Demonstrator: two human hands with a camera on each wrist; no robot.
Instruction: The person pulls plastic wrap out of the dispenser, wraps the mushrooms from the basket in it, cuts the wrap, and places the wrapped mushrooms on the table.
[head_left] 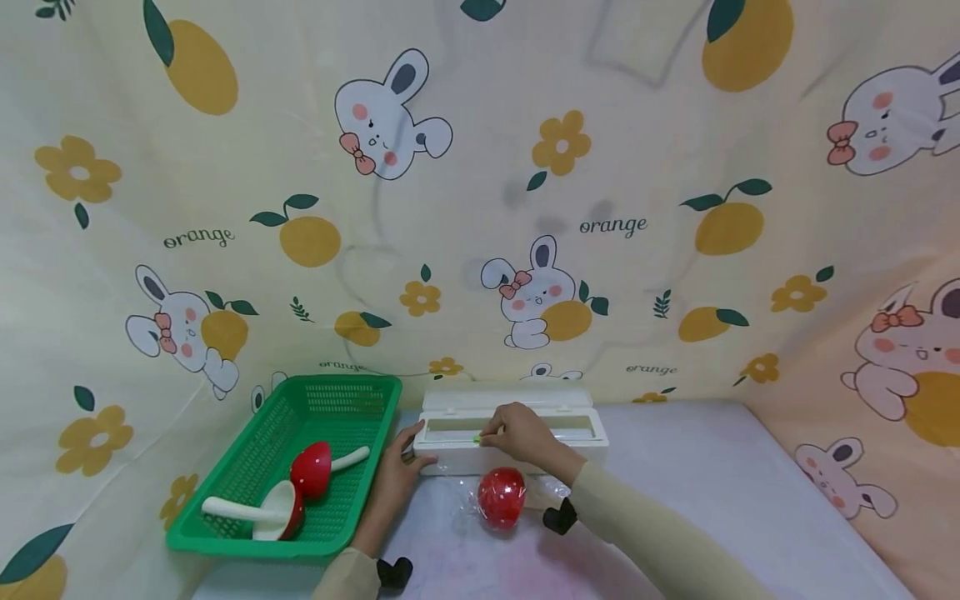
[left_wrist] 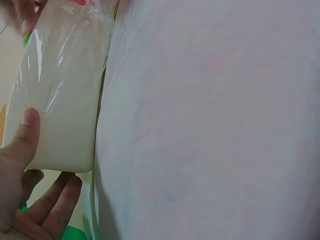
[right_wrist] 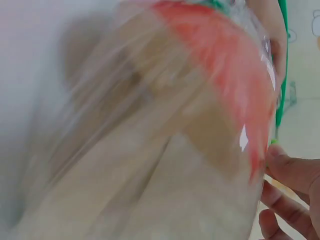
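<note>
A long white cling film dispenser (head_left: 465, 461) lies at the back of the table, its lid (head_left: 510, 395) raised. My left hand (head_left: 399, 468) grips the dispenser's left end, the thumb on its front face and fingers around the end. Near the front edge of the dispenser's opening, my right hand (head_left: 527, 435) pinches a small bright green slider (head_left: 477, 439). Clear cling film (left_wrist: 65, 65) hangs down the front. It spreads over a toy mushroom with a red cap (head_left: 501, 498) lying in front of the dispenser; in the right wrist view the film blurs the mushroom.
Left of the dispenser stands a green plastic basket (head_left: 255, 547) holding two red-capped mushrooms (head_left: 311, 471) with white stems. A white cloth (head_left: 675, 475) covers the table. Behind it hangs a printed curtain (head_left: 465, 208) with rabbits and oranges.
</note>
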